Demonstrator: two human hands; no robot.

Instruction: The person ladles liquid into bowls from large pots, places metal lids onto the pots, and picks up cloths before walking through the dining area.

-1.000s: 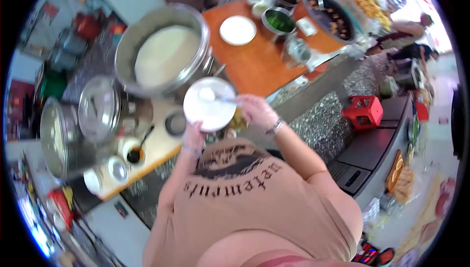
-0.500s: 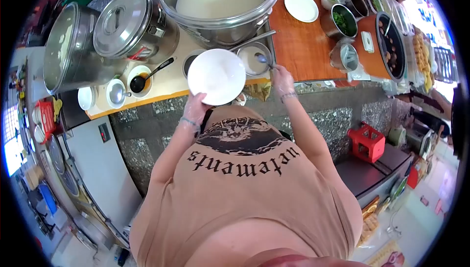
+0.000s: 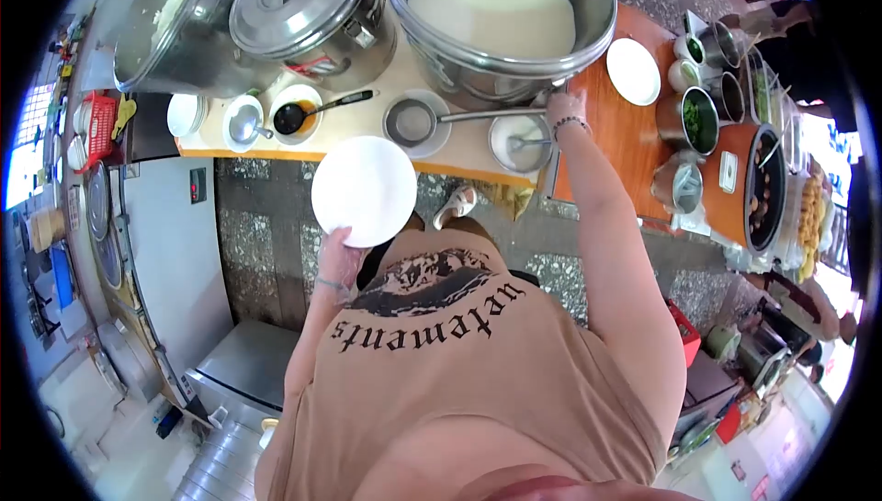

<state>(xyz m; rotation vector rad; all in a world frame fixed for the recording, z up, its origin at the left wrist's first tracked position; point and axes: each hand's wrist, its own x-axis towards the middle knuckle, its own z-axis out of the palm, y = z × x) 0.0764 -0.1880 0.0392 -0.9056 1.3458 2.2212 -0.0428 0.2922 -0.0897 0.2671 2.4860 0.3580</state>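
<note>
My left hand (image 3: pixel 342 257), in a thin clear glove, grips the rim of a white bowl (image 3: pixel 364 190), holding it in front of the counter edge. My right hand (image 3: pixel 568 113), also gloved, is closed around the handle end of a long metal ladle (image 3: pixel 491 116). The ladle's cup rests over a light round bowl (image 3: pixel 439 140) on the counter. Just below my right hand is a small round container (image 3: pixel 503 140) with pale contents and a spoon (image 3: pixel 528 143) in it. My right fingertips are partly hidden.
A large steel pot (image 3: pixel 602 28) of pale food stands behind the ladle, beside a lidded steel pot (image 3: pixel 299 5). Leftward are a black ladle (image 3: pixel 292 117) in a bowl and stacked white bowls (image 3: pixel 186 116). A white plate (image 3: pixel 633 72) and chopped-greens pot (image 3: pixel 700 122) sit right.
My right hand has let go of the spoon and taken the ladle's handle, which has turned more level. My left hand has drawn the white bowl back and left, away from the counter.
</note>
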